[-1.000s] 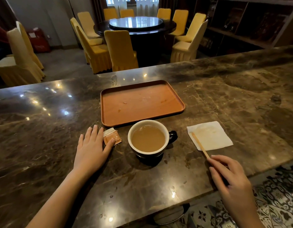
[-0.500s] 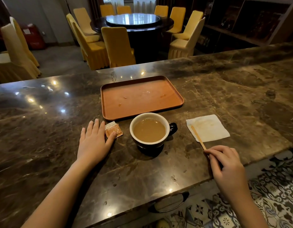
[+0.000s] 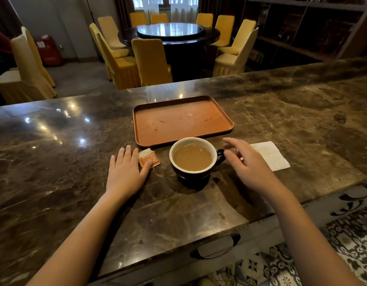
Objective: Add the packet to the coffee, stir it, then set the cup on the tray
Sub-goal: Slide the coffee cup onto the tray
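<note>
A black cup (image 3: 194,176) with a white inside holds milky coffee and stands on the marble counter, its handle (image 3: 220,155) pointing right. Just behind it lies the orange tray (image 3: 228,118), bare but for a few crumbs. My left hand (image 3: 125,172) rests flat on the counter left of the cup, its thumb tip touching the small orange packet (image 3: 148,158). My right hand (image 3: 248,164) hovers open beside the cup's handle, fingers spread, slightly blurred, holding nothing. It covers the left part of the white napkin (image 3: 271,155); the wooden stirrer is hidden from view.
The counter's near edge runs diagonally below my arms, with a drawer handle (image 3: 215,247) under it and patterned floor tiles (image 3: 343,244) at the lower right. Beyond the counter stand yellow-covered chairs (image 3: 150,60) round a dark round table (image 3: 170,33).
My right hand let go of the stirrer at the napkin and moved left and forward to the cup's handle, opening. The left hand stayed on the packet.
</note>
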The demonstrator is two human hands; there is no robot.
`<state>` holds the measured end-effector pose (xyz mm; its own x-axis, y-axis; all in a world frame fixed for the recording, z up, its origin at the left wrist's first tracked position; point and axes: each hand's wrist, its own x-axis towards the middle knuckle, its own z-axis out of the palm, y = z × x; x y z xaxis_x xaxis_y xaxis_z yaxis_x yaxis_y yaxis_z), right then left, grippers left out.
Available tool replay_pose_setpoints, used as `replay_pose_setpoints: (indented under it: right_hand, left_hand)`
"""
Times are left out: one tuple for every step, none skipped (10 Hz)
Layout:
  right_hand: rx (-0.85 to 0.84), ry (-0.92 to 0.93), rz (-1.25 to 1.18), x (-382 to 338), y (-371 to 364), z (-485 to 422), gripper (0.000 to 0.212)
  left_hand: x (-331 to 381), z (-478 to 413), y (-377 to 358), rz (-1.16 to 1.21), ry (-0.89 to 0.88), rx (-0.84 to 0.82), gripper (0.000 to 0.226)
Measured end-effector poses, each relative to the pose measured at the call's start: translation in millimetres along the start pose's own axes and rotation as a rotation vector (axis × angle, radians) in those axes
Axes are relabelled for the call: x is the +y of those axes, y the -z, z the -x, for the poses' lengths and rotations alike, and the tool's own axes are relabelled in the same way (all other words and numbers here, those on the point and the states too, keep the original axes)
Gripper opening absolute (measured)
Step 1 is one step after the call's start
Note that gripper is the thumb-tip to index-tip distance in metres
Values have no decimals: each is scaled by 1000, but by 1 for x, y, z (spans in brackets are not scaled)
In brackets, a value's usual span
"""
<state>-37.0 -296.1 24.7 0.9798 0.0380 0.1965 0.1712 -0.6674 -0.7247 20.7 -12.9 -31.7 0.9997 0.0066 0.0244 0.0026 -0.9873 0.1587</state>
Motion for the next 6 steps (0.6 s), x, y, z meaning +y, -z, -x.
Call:
replay_pose_setpoints:
  right_hand:
    - [-184, -24, 71, -4, -3, -16, 34]
    - [-243, -51, 5, -4, 2, -24, 27]
    - [-315, -150, -99, 6, 9, -32, 25]
    - [-417, -241, -216, 11, 9, -38, 26]
    - [-454, -275, -376, 10, 3, -41, 29]
    - [-491, -295, -410, 8, 0, -43, 33]
  left_hand:
    - [1, 0, 0, 1, 5, 1, 71]
    - [1, 0, 1, 6, 4, -3, 71]
    - [2, 1, 1, 9, 2, -2, 70]
    - [2, 1, 2, 8, 7, -6, 70]
    - [2, 1, 3, 10, 4, -9, 70]
    - [2, 1, 2, 12, -2, -12, 71]
